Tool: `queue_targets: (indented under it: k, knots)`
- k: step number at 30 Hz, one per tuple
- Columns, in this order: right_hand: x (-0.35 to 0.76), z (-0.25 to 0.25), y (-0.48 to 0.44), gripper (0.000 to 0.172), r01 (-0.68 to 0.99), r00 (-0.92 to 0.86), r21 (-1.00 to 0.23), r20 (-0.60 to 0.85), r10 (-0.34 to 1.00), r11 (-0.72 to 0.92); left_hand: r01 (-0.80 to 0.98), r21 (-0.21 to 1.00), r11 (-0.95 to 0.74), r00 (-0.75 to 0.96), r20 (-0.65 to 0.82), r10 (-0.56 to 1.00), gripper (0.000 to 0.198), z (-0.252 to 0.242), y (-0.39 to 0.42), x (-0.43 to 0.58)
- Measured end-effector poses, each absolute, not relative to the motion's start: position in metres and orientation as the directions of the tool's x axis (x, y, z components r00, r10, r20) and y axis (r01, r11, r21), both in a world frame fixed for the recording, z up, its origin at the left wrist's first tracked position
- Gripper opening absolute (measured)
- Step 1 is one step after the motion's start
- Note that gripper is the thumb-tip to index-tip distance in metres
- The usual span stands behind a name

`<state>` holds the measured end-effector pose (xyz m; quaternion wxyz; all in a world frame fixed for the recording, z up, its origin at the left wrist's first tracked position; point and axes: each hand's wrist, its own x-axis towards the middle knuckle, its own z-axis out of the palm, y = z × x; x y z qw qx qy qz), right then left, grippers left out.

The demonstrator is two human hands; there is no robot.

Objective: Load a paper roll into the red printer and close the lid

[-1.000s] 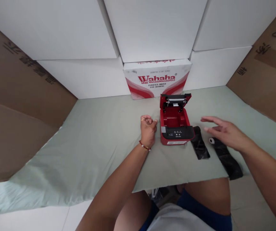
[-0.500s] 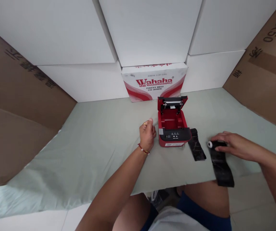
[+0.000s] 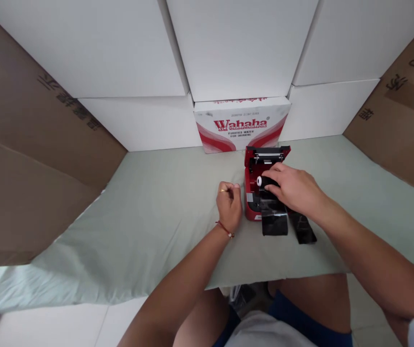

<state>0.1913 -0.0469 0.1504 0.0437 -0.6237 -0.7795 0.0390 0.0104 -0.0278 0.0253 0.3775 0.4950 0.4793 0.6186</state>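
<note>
A small red printer (image 3: 252, 212) with its lid up stands on the pale green cloth (image 3: 149, 226). My right hand (image 3: 293, 190) grips a black roll with a white core (image 3: 265, 182) over the printer's open bay, and the roll's loose black strip hangs down over the printer's front. My left hand (image 3: 229, 205) rests on the cloth just left of the printer, curled in a fist with nothing seen in it. A second black strip (image 3: 304, 228) lies flat on the cloth to the printer's right.
A white and red Wahaha carton (image 3: 241, 123) stands right behind the printer, among stacked white boxes (image 3: 228, 48). Brown cardboard walls close in the left (image 3: 30, 159) and right (image 3: 402, 115) sides. The cloth's front edge hangs over my knees.
My right hand picked up the black roll from the cloth on the right and carried it left to the printer's open bay. My left fist stayed beside the printer.
</note>
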Motion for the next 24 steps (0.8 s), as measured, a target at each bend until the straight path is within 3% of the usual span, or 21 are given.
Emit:
queue_targets:
  k: [3, 7, 11, 14, 16, 18, 21, 23, 24]
  knots:
    - [0.179, 0.145, -0.034, 0.038, 0.985, -0.174, -0.023, -0.093, 0.980, 0.173, 0.102, 0.916, -0.387, -0.157, 0.399, 0.904, 0.030, 0.028, -0.041, 0.010]
    - [0.177, 0.144, -0.019, 0.035, 0.983, -0.183, -0.012, -0.172, 0.968, 0.184, 0.156, 0.798, -0.582, 0.028, 0.585, 0.811, 0.024, 0.030, -0.059, 0.009]
    - [0.175, 0.138, -0.003, 0.036, 0.981, -0.194, -0.044, -0.195, 0.961, 0.189, 0.248, 0.535, -0.808, 0.205, 0.786, 0.584, 0.015, 0.033, -0.070, 0.011]
    - [0.174, 0.134, 0.004, 0.037, 0.976, -0.210, -0.095, -0.180, 0.961, 0.195, 0.362, 0.338, -0.869, 0.249, 0.863, 0.440, 0.014, 0.036, -0.071, 0.014]
    - [0.177, 0.134, 0.002, 0.036, 0.966, -0.240, -0.141, -0.167, 0.956, 0.217, 0.401, 0.268, -0.876, 0.250, 0.888, 0.386, 0.016, 0.039, -0.070, 0.016]
    - [0.186, 0.135, -0.006, 0.033, 0.931, -0.309, -0.246, -0.136, 0.941, 0.270, 0.414, 0.227, -0.882, 0.259, 0.899, 0.353, 0.018, 0.040, -0.070, 0.017]
    - [0.207, 0.137, -0.022, 0.025, 0.748, -0.318, -0.595, 0.067, 0.946, 0.294, 0.422, 0.177, -0.889, 0.289, 0.904, 0.317, 0.021, 0.041, -0.071, 0.018]
    - [0.222, 0.135, -0.028, 0.031, 0.577, -0.060, -0.773, 0.283, 0.957, 0.264, 0.417, 0.154, -0.896, 0.308, 0.904, 0.298, 0.022, 0.040, -0.072, 0.018]
    - [0.229, 0.133, -0.027, 0.035, 0.532, 0.111, -0.803, 0.382, 0.918, 0.270, 0.416, 0.146, -0.897, 0.315, 0.903, 0.293, 0.023, 0.040, -0.073, 0.018]
